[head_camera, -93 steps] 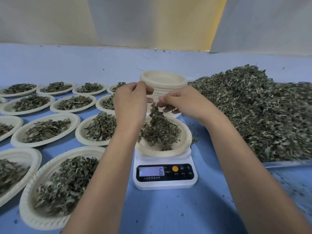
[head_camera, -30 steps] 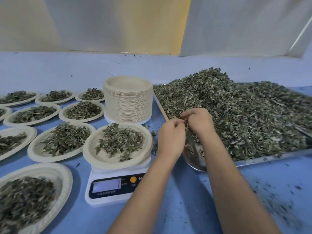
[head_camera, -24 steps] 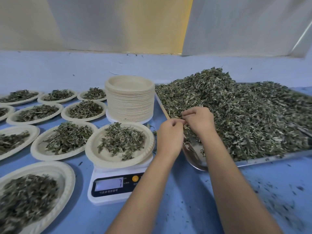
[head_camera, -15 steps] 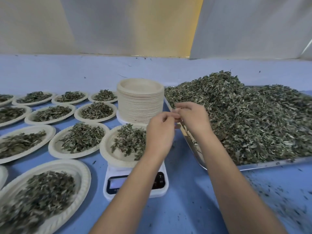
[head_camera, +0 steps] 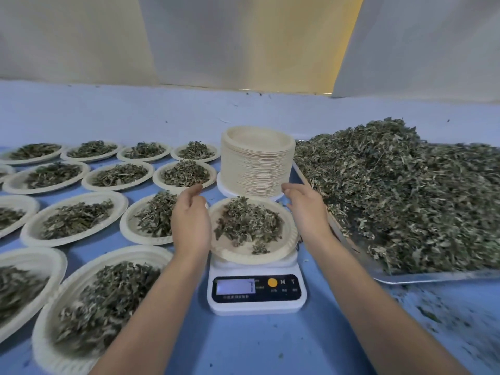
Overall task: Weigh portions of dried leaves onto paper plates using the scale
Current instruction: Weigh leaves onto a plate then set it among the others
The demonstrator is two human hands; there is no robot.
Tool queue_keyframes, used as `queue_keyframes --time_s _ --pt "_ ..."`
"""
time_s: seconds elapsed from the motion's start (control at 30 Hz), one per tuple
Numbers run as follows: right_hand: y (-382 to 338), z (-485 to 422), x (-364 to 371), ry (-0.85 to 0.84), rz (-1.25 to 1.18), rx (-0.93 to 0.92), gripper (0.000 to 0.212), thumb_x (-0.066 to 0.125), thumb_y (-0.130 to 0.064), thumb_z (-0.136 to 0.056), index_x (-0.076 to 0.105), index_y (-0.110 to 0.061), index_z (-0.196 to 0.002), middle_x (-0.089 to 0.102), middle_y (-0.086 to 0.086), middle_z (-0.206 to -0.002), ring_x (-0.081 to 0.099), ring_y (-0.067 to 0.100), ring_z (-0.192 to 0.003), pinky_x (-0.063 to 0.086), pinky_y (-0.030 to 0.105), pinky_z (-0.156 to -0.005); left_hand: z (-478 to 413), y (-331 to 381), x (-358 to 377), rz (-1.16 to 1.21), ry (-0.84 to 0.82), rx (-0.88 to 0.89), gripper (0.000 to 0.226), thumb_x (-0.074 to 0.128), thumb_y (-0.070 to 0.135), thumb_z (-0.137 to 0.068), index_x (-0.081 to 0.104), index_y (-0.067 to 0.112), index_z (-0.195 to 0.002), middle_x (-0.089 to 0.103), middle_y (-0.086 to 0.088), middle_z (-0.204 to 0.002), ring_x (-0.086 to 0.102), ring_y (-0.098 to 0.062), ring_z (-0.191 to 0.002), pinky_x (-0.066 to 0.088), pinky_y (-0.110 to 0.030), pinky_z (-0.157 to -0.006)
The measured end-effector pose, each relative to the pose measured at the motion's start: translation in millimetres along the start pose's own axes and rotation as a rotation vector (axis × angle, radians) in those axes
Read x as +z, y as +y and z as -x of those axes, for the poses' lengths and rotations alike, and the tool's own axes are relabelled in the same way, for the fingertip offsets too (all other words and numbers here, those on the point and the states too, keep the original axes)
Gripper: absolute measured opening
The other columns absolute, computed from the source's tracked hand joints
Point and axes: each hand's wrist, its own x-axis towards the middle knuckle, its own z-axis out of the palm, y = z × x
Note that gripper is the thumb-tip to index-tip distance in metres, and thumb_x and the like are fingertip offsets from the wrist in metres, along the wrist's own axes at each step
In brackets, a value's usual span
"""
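Returned from the leaf heap (head_camera: 392,190), my left hand (head_camera: 190,223) and right hand (head_camera: 305,212) flank the plate (head_camera: 243,257) on the scale (head_camera: 257,301), grips wide, empty; portion seems finished.

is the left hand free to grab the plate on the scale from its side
Probably yes. The left hand is open right beside the left rim of the plate on the scale, nothing between them. The filled plate next to it sits lower, on the table.
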Motion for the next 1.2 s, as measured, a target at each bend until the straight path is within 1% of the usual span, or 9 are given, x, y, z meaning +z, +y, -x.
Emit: queue_keyframes --time_s 0.1,0.37,0.47,0.57,0.77,0.87,1.03,1.1,1.2 --pt "0.1 -0.5 -0.3 -0.015 0.015 0.003 0.033 0.045 -0.015 -0.096 0.062 -0.014 -0.125 0.059 -0.005 -0.126 0.051 0.013 -0.119 0.039 0.035 -0.107 -2.5 -6.4 0.0 -0.024 -0.032 -0.096 0.034 0.037 0.013 -0.098 0.054 0.017 -0.126 0.054 0.005 -0.121 0.047 -0.009 -0.107 0.032 -0.028 -0.089" --pt "-1.1 3.0 1.4 -0.061 -0.014 0.019 0.031 0.049 -0.007 -0.092 0.065 -0.014 -0.118 0.062 -0.002 -0.12 0.054 0.012 -0.11 0.039 0.025 -0.091 -6.8 -8.5 2.2 0.035 -0.072 -0.254 0.033 0.042 0.01 -0.097 0.053 0.016 -0.128 0.05 0.008 -0.104 0.044 -0.01 -0.094 0.033 -0.03 -0.081" --pt "-7.1 4.8 2.0 -0.049 -0.076 0.026 0.032 0.051 -0.003 -0.089 0.065 -0.015 -0.114 0.064 0.0 -0.119 0.057 0.016 -0.112 0.043 0.033 -0.1 -10.9 -5.3 -1.4 0.058 -0.065 -0.267 0.033 0.044 0.004 -0.096 0.055 0.014 -0.125 0.053 0.006 -0.102 0.048 -0.007 -0.085 0.037 -0.024 -0.073" --pt "-13.6 7.0 3.0 -0.058 -0.148 0.042 0.027 0.053 -0.003 -0.088 0.066 -0.017 -0.107 0.065 0.001 -0.116 0.059 0.019 -0.111 0.045 0.039 -0.102 -17.8 1.1 -8.8 0.123 -0.042 -0.313 0.034 0.046 0.0 -0.094 0.057 0.013 -0.123 0.051 0.0 -0.111 0.045 -0.014 -0.103 0.038 -0.034 -0.091" --pt "-26.4 15.2 13.6 -0.214 -0.13 0.205 0.017 0.059 -0.025 -0.09 0.067 -0.01 -0.087 0.066 0.007 -0.081 0.063 0.017 -0.069 0.051 0.034 -0.068 -38.8 13.2 -23.6 0.241 0.067 -0.355 0.031 0.045 0.002 -0.095 0.058 0.019 -0.118 0.054 -0.002 -0.102 0.052 -0.024 -0.107 0.045 -0.045 -0.095" --pt "-37.2 13.8 26.0 -0.257 -0.236 0.293 0.014 0.058 -0.02 -0.091 0.064 -0.008 -0.089 0.06 0.008 -0.071 0.057 0.014 -0.048 0.04 0.027 -0.051 -52.9 19.8 -30.7 0.268 0.116 -0.317 0.03 0.044 0.002 -0.094 0.057 0.018 -0.116 0.058 -0.007 -0.109 0.056 -0.029 -0.109 0.045 -0.049 -0.098" --pt "-55.4 1.9 54.4 -0.282 -0.451 0.347 0.007 0.054 -0.003 -0.092 0.06 -0.001 -0.093 0.059 0.012 -0.073 0.055 0.014 -0.046 0.047 0.02 -0.041 -78.7 31.7 -47.3 0.284 0.134 -0.319 0.036 0.048 0.008 -0.095 0.051 0.011 -0.131 0.054 -0.01 -0.13 0.052 -0.029 -0.12 0.04 -0.047 -0.104" --pt "-59.4 -5.3 69.5 -0.284 -0.501 0.359 0.007 0.053 -0.002 -0.093 0.06 -0.001 -0.092 0.06 0.014 -0.076 0.058 0.015 -0.049 0.049 0.02 -0.043 -88.5 35.7 -57.8 0.299 0.136 -0.345 0.033 0.051 0.014 -0.096 0.054 0.008 -0.128 0.058 -0.008 -0.122 0.054 -0.025 -0.115 0.044 -0.044 -0.1" --pt "-64.9 -18.2 94.5 -0.291 -0.559 0.387 0.008 0.051 -0.002 -0.095 0.057 -0.002 -0.09 0.058 0.015 -0.084 0.058 0.017 -0.057 0.051 0.019 -0.045 -97.3 36.8 -72.2 0.337 0.092 -0.372 0.015 0.05 0.018 -0.098 0.061 0.009 -0.102 0.062 -0.005 -0.097 0.061 -0.018 -0.09 0.053 -0.033 -0.074"
